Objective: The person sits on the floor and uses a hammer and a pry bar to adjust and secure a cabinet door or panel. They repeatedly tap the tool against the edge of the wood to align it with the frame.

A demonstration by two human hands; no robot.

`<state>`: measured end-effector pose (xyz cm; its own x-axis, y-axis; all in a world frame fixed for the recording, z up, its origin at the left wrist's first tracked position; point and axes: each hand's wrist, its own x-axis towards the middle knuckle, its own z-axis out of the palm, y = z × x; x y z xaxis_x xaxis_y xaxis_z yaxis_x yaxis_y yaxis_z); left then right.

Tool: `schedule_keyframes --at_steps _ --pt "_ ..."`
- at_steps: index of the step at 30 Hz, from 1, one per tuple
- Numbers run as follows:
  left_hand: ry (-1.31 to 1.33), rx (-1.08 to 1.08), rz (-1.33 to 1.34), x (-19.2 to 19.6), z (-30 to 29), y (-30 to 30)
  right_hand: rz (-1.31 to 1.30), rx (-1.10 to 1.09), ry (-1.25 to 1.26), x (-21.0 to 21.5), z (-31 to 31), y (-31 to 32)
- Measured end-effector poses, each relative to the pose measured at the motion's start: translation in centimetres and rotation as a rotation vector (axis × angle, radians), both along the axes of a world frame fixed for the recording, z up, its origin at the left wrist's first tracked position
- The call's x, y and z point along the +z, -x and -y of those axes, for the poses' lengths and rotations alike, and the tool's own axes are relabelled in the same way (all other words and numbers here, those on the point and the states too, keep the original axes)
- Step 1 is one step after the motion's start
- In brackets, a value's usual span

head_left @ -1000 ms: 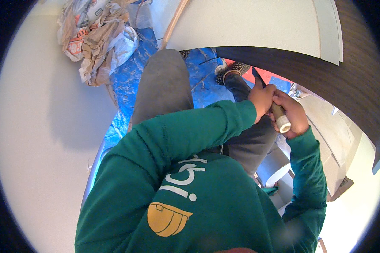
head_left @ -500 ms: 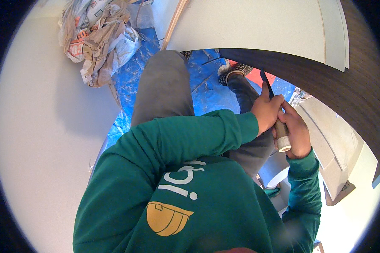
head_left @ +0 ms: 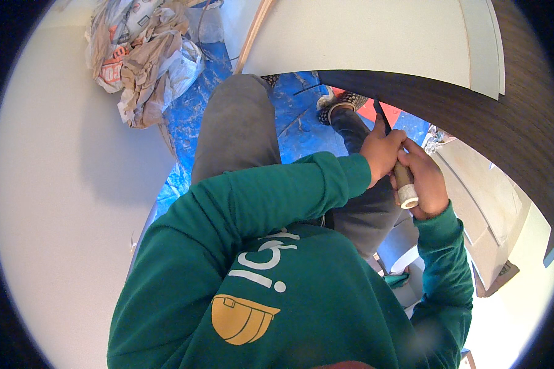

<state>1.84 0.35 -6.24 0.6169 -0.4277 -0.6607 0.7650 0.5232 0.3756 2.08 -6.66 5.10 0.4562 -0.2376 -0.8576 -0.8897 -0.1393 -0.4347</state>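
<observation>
Over my bent right knee, both hands are closed around one tool with a round brown handle [head_left: 404,176], a whitish butt end and a narrow, dark, blade-like tip. My left hand [head_left: 381,154] wraps the upper part, where the dark piece [head_left: 381,114] sticks out past the fingers toward the dark panel. Lower down, my right hand [head_left: 429,178] grips the handle, its pale end pointing back at my body. The fingers hide the join between handle and dark piece, so the tool's exact kind cannot be told.
Ahead stands a large cream board [head_left: 363,40] against a dark wood-grain panel [head_left: 505,123]. Crumpled paper and plastic bags [head_left: 144,74] are heaped at the far left, beside a pale wall [head_left: 49,203]. A blue tarp [head_left: 308,135] covers the floor; pale boards [head_left: 474,197] lean at the right.
Both hands and the tool have shifted slightly left and toward the far side. The grip stays the same.
</observation>
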Motion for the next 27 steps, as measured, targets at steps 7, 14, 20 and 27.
schedule_keyframes --at_steps 7,14,20,27 --pt "-0.045 -0.088 -0.049 -2.1 0.7 -0.5 -0.016 0.004 -0.121 -3.8 2.0 -0.4" --pt "-0.137 -0.038 -0.026 -1.6 1.5 1.6 -0.045 0.072 -0.081 -2.5 2.3 0.9" --pt "-0.121 0.046 0.077 -0.6 1.1 1.0 0.003 0.040 0.005 0.2 -0.2 0.2" --pt "-0.095 -0.007 0.017 -1.2 0.4 -0.2 0.045 0.023 0.017 -1.9 0.6 0.2"
